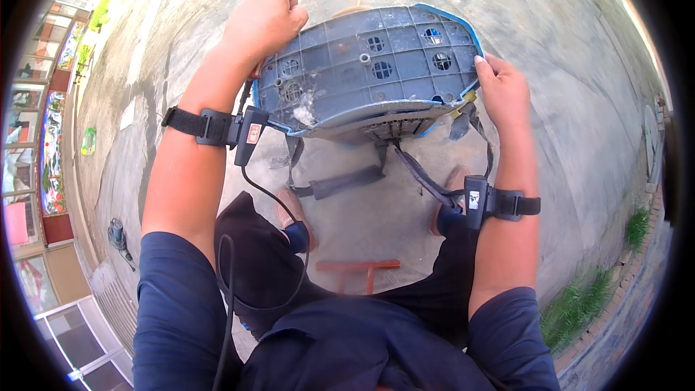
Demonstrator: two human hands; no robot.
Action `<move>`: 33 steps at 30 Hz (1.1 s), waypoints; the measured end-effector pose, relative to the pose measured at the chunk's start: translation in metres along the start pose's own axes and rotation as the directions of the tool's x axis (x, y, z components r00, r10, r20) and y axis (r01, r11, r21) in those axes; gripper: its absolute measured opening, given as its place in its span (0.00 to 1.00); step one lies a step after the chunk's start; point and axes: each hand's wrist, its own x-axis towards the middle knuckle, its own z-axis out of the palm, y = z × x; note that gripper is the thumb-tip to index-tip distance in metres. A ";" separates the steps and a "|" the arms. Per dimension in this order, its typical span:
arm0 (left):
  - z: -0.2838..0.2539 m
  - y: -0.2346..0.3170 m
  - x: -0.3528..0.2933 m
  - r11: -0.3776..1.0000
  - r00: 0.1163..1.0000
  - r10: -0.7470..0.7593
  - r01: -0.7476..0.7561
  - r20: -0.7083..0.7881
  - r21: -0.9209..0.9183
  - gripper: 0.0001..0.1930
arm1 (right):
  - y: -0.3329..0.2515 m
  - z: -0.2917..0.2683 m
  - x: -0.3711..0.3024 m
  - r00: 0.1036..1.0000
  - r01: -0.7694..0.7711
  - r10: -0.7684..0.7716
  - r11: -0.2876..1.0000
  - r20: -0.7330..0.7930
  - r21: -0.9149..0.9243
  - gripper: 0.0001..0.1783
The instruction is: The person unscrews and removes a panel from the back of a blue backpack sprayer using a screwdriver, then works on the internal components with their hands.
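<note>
1. Dark-grey, blue-edged plastic pack w/ a ribbed base (340, 76) is out in front of the person, just beyond the feet, ribbed face up; can't tell if any part rests on the ground. Prob. turned this way b/c the underside then faces the wearer's eyes.

2. R hand (505, 94) pinches the pack's R edge: thumb on the rim, other fingers mostly hidden behind. Likely a steadying hold, as the end gives a firm lip.

3. L hand (269, 20) is curled, fist-like, at the upper L corner, knuckles up; what its fingers close on, if anything, can't be told. Opposite ends prob. help w/ balance.

4. Arm pose: L forearm reaches fwd and slants inward; R forearm runs nearly straight ahead, hand tipped toward the pack. Both hands sit wide apart, legs spread below.

5. Black padded fabric strap (351, 183) hangs on the near side, prob. b/c nothing holds it up (whitish fluffy tuft (304, 112) on the base too, btw).

6. Red T-shaped bar (358, 266) is on the grey concrete ground (579, 195) between the legs, apart from both hands.
</note>
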 end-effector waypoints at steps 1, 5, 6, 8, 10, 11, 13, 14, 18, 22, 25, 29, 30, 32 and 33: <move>-0.011 -0.007 -0.008 0.999 0.999 -0.044 0.044 0.004 -0.007 0.16 | 0.002 0.000 0.001 1.000 0.014 -0.014 1.000 0.017 0.007 0.22; -0.035 -0.051 -0.046 0.992 0.990 -0.121 0.118 -0.068 -0.037 0.15 | -0.005 -0.008 0.006 0.999 0.021 -0.018 0.997 0.039 -0.080 0.26; -0.041 -0.063 -0.058 0.985 0.985 -0.166 0.164 -0.052 -0.045 0.14 | -0.007 -0.009 0.007 1.000 0.011 -0.013 0.990 -0.012 -0.139 0.27; -0.051 -0.081 -0.082 0.963 0.965 -0.262 0.262 -0.001 -0.066 0.14 | -0.015 -0.014 0.005 0.998 0.016 -0.027 0.980 -0.051 -0.201 0.28; -0.055 -0.103 -0.104 0.929 0.933 -0.356 0.359 0.050 -0.086 0.14 | -0.035 -0.020 -0.001 0.977 0.090 -0.129 0.970 -0.169 -0.224 0.28; -0.053 -0.119 -0.116 0.941 0.943 -0.331 0.331 0.012 -0.066 0.13 | -0.050 -0.015 -0.005 0.977 0.113 -0.148 0.969 -0.152 -0.219 0.28; -0.055 -0.142 -0.137 0.946 0.946 -0.323 0.321 -0.028 -0.045 0.13 | -0.089 0.001 -0.024 0.995 0.094 -0.096 0.959 -0.004 0.269 0.26; -0.057 -0.150 -0.144 0.937 0.938 -0.347 0.346 -0.018 -0.051 0.13 | -0.122 0.007 -0.041 0.986 0.028 -0.088 0.925 0.142 0.379 0.24; -0.053 -0.185 -0.173 0.911 0.913 -0.406 0.408 0.038 -0.058 0.13 | -0.198 0.081 -0.087 0.736 -0.199 -0.317 0.744 0.598 0.639 0.23; -0.054 -0.202 -0.191 0.880 0.881 -0.467 0.472 0.080 -0.057 0.14 | -0.259 0.152 -0.130 0.492 -0.283 -0.442 0.734 0.750 0.618 0.33; -0.051 -0.220 -0.211 0.890 0.890 -0.453 0.455 -0.054 0.032 0.18 | -0.286 0.168 -0.155 0.460 -0.093 -0.539 0.761 0.705 0.642 0.36; -0.062 -0.218 -0.211 0.875 0.885 -0.462 0.446 -0.052 -0.187 0.25 | -0.269 0.133 -0.126 0.530 -0.037 -0.557 0.738 0.639 0.674 0.36; -0.065 -0.215 -0.209 0.877 0.895 -0.439 0.408 -0.078 -0.254 0.27 | -0.259 0.116 -0.115 0.594 -0.019 -0.525 0.749 0.610 0.662 0.34; -0.080 -0.201 -0.208 0.854 0.896 -0.436 0.383 -0.082 -0.352 0.26 | -0.233 0.079 -0.095 0.713 0.019 -0.459 0.768 0.529 0.641 0.32; -0.083 -0.192 -0.205 0.822 0.900 -0.429 0.350 -0.082 -0.450 0.25 | -0.213 0.060 -0.085 0.773 0.039 -0.417 0.783 0.477 0.621 0.32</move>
